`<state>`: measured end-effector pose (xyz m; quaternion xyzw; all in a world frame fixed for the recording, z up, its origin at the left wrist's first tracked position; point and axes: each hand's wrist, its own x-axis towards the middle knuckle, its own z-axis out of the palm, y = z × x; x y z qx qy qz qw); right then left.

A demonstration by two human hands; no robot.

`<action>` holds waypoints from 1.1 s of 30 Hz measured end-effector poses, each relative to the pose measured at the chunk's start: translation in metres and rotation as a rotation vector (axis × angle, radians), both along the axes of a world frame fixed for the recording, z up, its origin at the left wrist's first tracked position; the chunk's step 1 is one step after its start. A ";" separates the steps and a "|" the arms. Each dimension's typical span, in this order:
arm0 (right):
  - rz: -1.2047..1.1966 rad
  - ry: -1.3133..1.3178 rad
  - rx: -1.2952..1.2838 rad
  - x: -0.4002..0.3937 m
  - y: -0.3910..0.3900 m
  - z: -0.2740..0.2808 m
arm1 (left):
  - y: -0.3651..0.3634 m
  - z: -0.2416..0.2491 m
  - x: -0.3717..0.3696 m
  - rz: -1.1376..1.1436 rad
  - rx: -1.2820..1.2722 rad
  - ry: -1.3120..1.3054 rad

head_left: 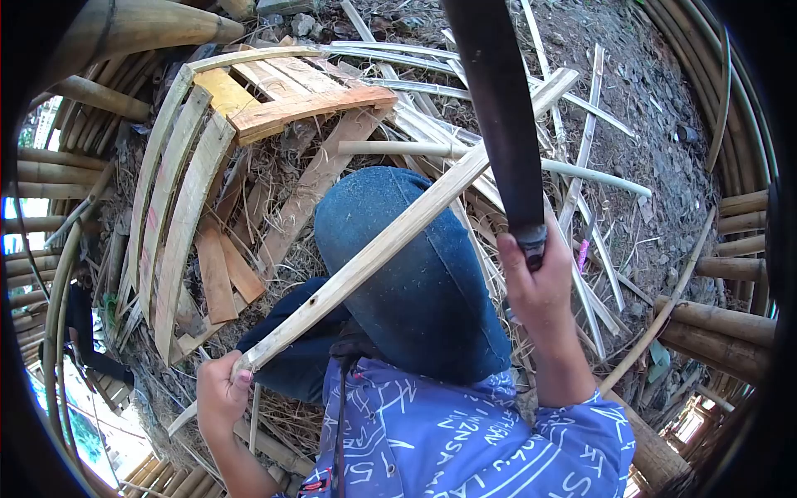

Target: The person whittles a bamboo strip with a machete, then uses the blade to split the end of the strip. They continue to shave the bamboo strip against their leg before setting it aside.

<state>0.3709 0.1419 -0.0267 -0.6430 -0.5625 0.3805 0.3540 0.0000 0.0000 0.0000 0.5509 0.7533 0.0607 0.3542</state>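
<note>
My left hand [222,390] is closed round the lower end of a pale wooden strip [357,278]. The strip slants up to the right, over my raised knee in blue jeans [407,249], and passes behind the blade near its upper end. In my right hand [541,282] is the handle of a large dark knife [506,124], its broad blade pointing up and away from me. Most of the handle is hidden by my fingers. Whether blade and strip touch I cannot tell.
A wooden frame [315,106] with curved slats [187,224] lies at the upper left. Split strips [581,158] and shavings litter the ground ahead. Bamboo poles [722,324] stick in from the right, and more line the left. Part of a person [83,324] shows at the far left.
</note>
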 end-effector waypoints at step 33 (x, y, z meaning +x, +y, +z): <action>0.060 -0.153 -0.033 -0.019 0.013 -0.001 | -0.001 -0.009 -0.006 -0.124 0.480 0.457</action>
